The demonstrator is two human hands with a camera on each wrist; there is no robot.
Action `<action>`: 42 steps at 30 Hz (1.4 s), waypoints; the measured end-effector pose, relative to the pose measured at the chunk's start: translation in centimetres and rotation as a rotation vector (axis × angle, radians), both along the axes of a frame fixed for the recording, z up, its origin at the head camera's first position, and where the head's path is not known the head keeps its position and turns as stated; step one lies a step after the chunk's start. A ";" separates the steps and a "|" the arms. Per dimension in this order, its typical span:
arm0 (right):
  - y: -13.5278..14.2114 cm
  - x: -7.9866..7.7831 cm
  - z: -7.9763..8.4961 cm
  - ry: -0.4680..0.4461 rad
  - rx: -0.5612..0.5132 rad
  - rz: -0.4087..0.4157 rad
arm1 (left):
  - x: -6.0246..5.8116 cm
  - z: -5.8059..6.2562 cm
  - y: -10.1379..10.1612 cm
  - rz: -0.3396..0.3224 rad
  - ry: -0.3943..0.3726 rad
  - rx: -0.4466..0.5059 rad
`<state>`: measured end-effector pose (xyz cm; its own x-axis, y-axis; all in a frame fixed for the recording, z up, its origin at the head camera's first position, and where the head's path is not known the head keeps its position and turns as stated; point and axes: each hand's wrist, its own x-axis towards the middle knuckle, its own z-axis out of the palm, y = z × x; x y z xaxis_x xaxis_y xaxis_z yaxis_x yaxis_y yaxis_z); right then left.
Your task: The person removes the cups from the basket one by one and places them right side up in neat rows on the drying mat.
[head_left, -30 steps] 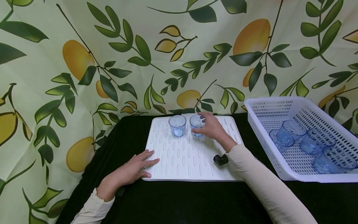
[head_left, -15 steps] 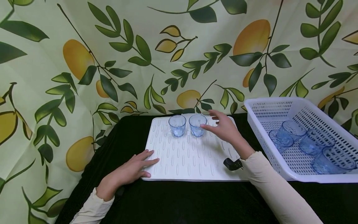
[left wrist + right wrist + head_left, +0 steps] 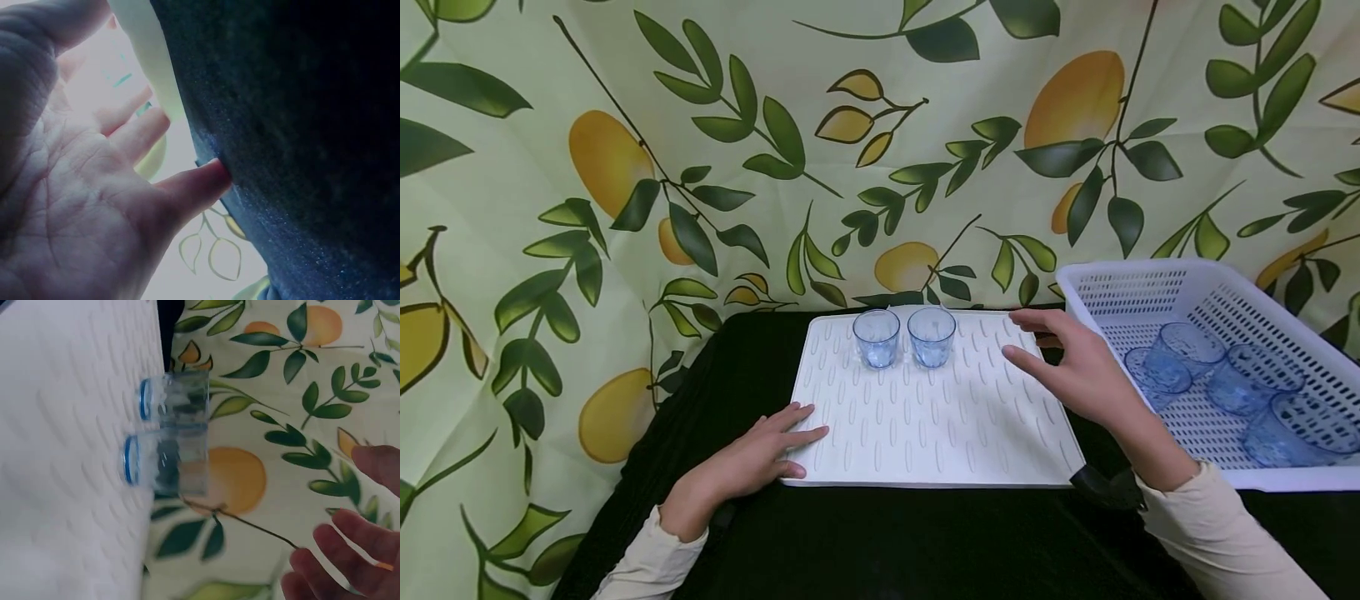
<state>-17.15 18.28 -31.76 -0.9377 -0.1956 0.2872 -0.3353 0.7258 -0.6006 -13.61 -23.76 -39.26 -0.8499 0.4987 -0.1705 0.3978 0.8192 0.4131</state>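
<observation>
Two light-blue glasses stand upright side by side at the back of a white ridged mat (image 3: 880, 442): a left glass (image 3: 876, 338) and a right glass (image 3: 932, 337). My left hand (image 3: 752, 454) rests with spread fingers on the mat's left edge; the left wrist view shows its palm (image 3: 81, 187). Over the mat's right edge, between the glasses and a white basket (image 3: 1172, 458), is my right hand (image 3: 1078, 367), thumb and fingers apart and holding nothing. In the right wrist view its fingers (image 3: 356, 550) are well away from the nearer glass (image 3: 167, 461).
Several more blue glasses (image 3: 1251, 379) lie in the perforated basket at the right. Black cloth (image 3: 880, 542) covers the table around the mat. A fabric backdrop (image 3: 850, 200) printed with fruit and leaves hangs close behind.
My right hand has let go of the right glass and moved right, toward the basket, fingers spread. The glass stays beside the other one. My left hand has stayed put.
</observation>
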 end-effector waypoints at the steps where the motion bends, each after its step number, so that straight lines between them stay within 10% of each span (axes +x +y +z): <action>1: 0.3 0.5 0.1 0.002 0.011 -0.004 | 0.1 0.0 0.0 -0.001 -0.002 0.002; 14: 6.5 4.1 0.3 0.042 0.053 -0.111 | 0.1 -0.1 0.0 -0.005 0.005 0.003; 23: 10.6 3.2 -1.1 -0.038 0.150 -0.215 | 0.3 0.0 0.0 -0.004 0.002 -0.004; 42: 15.1 0.5 -3.3 -0.260 0.292 -0.165 | 0.2 0.1 -0.2 -0.006 -0.007 -0.006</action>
<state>-16.62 33.34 -35.03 -0.9972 -0.0749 -0.0079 -0.0650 0.9094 -0.4107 -13.38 -24.00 -39.13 -0.8458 0.5023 -0.1796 0.3993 0.8194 0.4114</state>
